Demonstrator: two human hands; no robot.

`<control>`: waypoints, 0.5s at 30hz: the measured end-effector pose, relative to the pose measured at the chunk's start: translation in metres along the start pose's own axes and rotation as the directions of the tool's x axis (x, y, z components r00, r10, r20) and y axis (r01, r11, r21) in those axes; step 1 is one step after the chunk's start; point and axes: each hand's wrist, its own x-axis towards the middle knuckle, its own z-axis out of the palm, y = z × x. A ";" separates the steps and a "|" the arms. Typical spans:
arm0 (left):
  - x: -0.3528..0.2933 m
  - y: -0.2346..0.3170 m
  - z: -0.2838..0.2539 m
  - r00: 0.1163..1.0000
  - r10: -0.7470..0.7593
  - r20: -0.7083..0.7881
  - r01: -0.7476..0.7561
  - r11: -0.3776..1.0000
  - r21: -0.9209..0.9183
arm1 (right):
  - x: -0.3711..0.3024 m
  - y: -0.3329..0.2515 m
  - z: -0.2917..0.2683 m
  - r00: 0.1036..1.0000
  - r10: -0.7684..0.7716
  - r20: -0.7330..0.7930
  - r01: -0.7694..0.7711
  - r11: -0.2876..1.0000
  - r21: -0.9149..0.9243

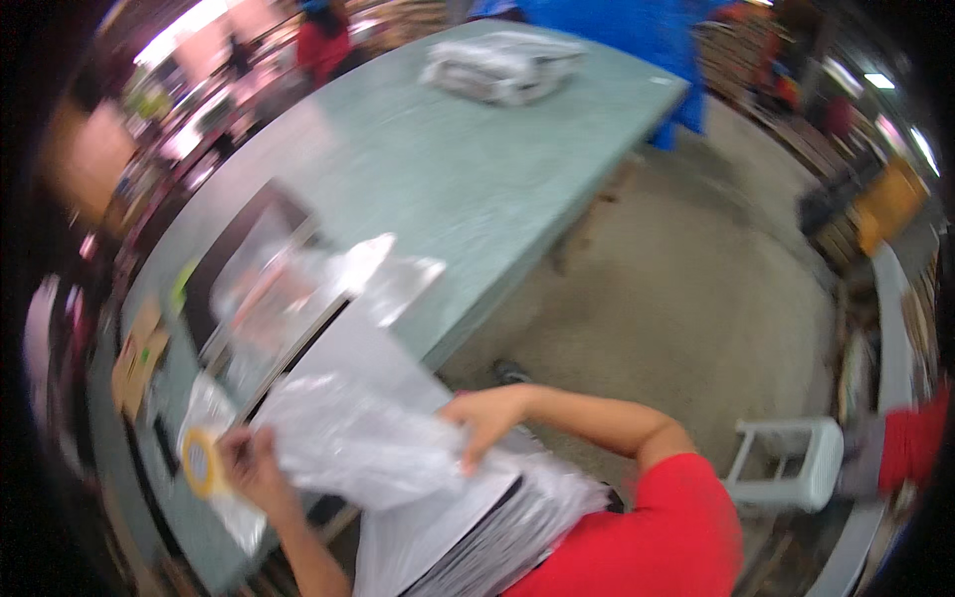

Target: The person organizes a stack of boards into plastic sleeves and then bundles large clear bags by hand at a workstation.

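Note:
A crumpled clear plastic bag [363, 438] stretches between my two hands, over a stack of flat, plastic-wrapped pieces [507, 552] at my lap. My right hand [492, 420] is closed on the bag's right side, thumb toward me. At its left end my left hand [257, 468] has curled fingers against the bag's edge; motion blurs them. Just left of that hand lies a yellow roll of tape [202, 463] on the table. A pale flat sheet [353, 353] lies under and beyond the bag.
The green table [438, 179] bears loose clear plastic [274, 294], a cardboard piece [139, 358] and a wrapped bundle [505, 68] at its far end. A white stool [786, 463] stands at the right, by a person in red [910, 448]. Blue cloth [617, 35] hangs beyond the table.

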 end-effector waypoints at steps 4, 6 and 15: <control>-0.012 0.000 0.024 0.990 -0.022 0.142 0.031 0.998 -0.057 | 0.002 -0.019 -0.010 0.919 -0.062 -0.388 0.326 0.673 0.664; -0.014 0.002 0.021 0.990 -0.037 0.139 0.047 0.996 -0.069 | 0.009 -0.033 -0.017 0.958 0.056 -0.281 0.086 0.880 0.467; -0.011 0.012 0.013 0.960 0.164 0.226 -0.205 0.964 0.171 | 0.029 -0.058 -0.011 0.952 0.093 -0.293 -0.028 0.975 0.218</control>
